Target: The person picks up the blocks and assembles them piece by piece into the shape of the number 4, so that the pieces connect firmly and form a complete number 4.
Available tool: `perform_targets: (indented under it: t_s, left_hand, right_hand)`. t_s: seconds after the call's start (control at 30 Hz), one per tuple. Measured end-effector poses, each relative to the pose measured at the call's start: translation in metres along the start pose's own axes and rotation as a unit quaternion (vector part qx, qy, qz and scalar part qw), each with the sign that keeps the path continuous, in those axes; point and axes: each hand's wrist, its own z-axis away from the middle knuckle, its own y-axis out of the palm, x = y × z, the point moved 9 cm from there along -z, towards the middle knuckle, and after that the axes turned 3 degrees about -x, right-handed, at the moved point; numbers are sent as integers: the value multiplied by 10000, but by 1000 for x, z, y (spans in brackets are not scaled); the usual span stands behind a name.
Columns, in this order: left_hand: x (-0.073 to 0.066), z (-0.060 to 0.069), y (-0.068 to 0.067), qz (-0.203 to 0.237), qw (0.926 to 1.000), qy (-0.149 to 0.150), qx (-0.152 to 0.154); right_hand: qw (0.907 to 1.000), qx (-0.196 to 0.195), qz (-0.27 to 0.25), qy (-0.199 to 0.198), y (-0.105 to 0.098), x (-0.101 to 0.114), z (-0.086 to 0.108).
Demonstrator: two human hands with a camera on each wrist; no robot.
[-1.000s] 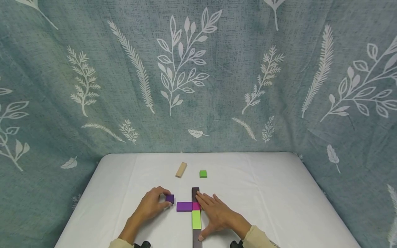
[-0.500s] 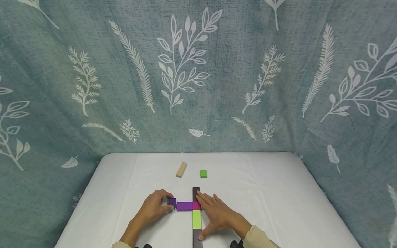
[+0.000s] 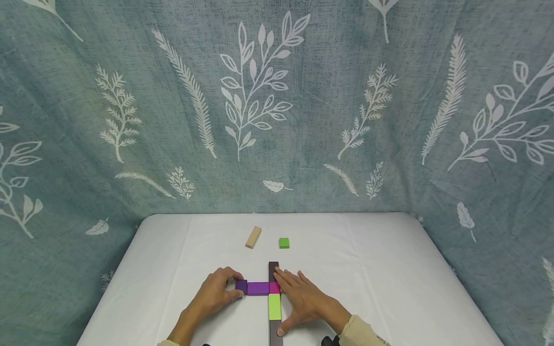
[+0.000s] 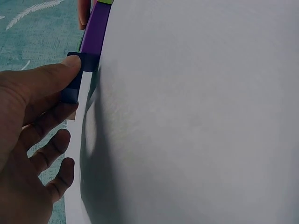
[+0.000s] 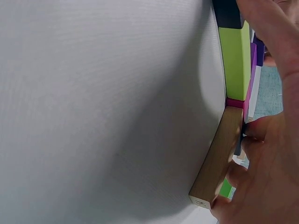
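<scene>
Between thumb and fingers, my left hand point(image 3: 215, 291) pinches a dark purple block point(image 3: 242, 287) at the left end of a longer purple block point(image 3: 258, 288). That one meets a magenta block point(image 3: 274, 288), with a dark block point(image 3: 273, 270) above it and a lime block point(image 3: 274, 306) below, then another dark block point(image 3: 275, 331). My right hand point(image 3: 303, 299) lies spread over the right side, fingertips at the upper dark block, thumb on the lower one. A wooden block point(image 5: 217, 156), mostly hidden under this hand in the head view, shows in the right wrist view beside the magenta one.
Farther back on the white table point(image 3: 368, 259) lie a tan wooden block point(image 3: 253, 237) and a small green block point(image 3: 283, 243). A patterned teal cloth point(image 3: 303, 120) hangs behind the table and at its sides.
My left hand has moved right and toward the table's near side with the dark purple block, which now sits against the purple block's end. My right hand has stayed in place.
</scene>
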Motion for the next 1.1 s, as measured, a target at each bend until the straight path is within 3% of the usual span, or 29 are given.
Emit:
perform_targets:
  t_s: [1.1]
  left_hand:
    - [-1, 1, 6, -9, 9997, 236, -41]
  right_hand:
    - [9999, 58, 59, 61, -3, 1, 0]
